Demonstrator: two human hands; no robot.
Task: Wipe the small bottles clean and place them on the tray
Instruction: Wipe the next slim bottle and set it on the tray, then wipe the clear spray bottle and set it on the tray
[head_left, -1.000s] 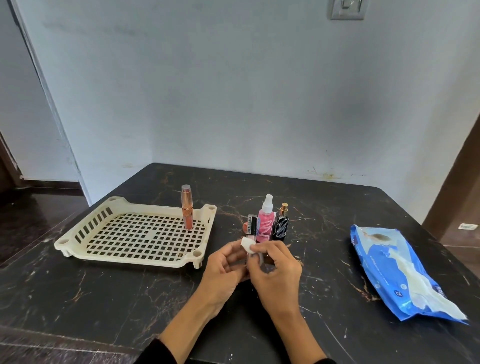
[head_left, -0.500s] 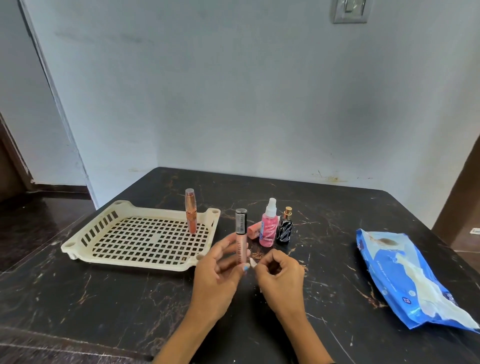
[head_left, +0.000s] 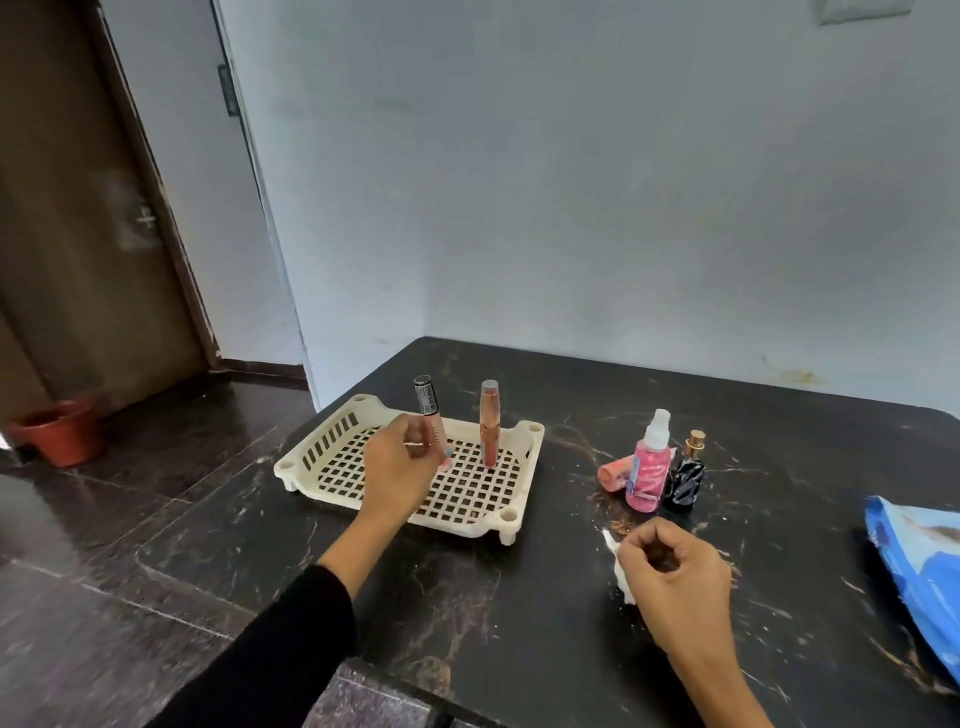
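While pinching a dark-capped lip-gloss tube (head_left: 430, 415) upright over the cream tray (head_left: 332, 447), left hand (head_left: 402, 470); right hand (head_left: 670, 582), curled around a white wipe (head_left: 621, 569), above the bench (head_left: 493, 597).

The left hand (head_left: 402, 465) carried the lip-gloss tube (head_left: 430, 415) over the tray (head_left: 511, 488).

Upright tube (head_left: 489, 422) amid tray (head_left: 332, 451)

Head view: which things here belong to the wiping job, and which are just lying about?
Job: left hand holding tube over tray; right hand gripping wipe; rose tube on tray; spray bottle, black bottle, peach tube waiting.

Lying about: blue pack, red pot, door.
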